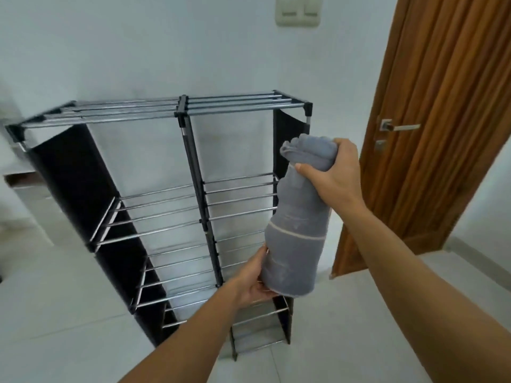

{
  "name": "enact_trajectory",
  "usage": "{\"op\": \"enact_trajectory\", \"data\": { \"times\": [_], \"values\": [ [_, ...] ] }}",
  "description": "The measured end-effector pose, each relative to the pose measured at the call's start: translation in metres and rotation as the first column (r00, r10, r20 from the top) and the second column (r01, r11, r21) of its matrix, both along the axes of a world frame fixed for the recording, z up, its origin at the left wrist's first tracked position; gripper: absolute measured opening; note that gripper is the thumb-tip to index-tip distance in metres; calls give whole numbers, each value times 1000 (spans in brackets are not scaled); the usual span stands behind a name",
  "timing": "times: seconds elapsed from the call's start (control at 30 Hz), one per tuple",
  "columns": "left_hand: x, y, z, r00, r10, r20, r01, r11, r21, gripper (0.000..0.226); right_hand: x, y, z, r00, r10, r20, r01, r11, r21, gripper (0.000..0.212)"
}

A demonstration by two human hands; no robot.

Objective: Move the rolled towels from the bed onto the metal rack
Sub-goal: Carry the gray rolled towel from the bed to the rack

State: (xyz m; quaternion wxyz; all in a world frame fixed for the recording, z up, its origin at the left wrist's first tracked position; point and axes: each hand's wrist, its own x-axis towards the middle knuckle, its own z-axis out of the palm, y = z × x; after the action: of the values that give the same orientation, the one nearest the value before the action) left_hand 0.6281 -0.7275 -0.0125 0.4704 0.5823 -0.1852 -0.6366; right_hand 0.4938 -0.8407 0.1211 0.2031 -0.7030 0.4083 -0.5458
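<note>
Gripping rolled towel both ends: right hand top, left hand bottom, before metal rack.

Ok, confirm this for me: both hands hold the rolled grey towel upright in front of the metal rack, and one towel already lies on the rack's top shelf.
Not quite. The head view shows the metal rack with every visible shelf bare, top included. The rest holds: the left hand and right hand hold the rolled grey towel roughly upright before it.
</note>
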Motion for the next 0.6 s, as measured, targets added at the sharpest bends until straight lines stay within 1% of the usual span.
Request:
{"op": "enact_trajectory", "data": {
  "times": [0.03, 0.07, 0.2, 0.33, 0.4, 0.47, 0.6],
  "values": [
    [5, -5, -2, 1000, 18, -18, -19, 1000, -16, 51, 11, -12, -1, 999, 32, -16, -32, 999, 4, 65],
    [10, -10, -5, 999, 28, -24, -29, 999, -28, 50, 22, -25, -3, 998, 60, -34, -59, 998, 10, 65],
    [34, -35, -13, 998, 45, -35, -47, 996, -71, 58, 69, -70, -9, 982, 144, -123, -142, 990, 23, 69],
    [59, -70, -18, 1000, -13, -22, 10, 991, -136, 65, 113, -113, -4, 952, 212, -221, -207, 977, 46, 72],
    [70, -90, -17, 1000, -27, 4, 28, 987, -157, 70, 131, -135, 2, 944, 224, -244, -215, 974, 66, 74],
    [81, -110, -13, 998, -51, 29, 55, 985, -165, 72, 146, -159, 7, 940, 206, -270, -188, 978, 91, 76],
    [98, -143, -2, 993, -109, 38, 114, 978, -175, 55, 172, -201, 6, 950, 173, -261, -138, 979, 149, 77]
  ]
}}
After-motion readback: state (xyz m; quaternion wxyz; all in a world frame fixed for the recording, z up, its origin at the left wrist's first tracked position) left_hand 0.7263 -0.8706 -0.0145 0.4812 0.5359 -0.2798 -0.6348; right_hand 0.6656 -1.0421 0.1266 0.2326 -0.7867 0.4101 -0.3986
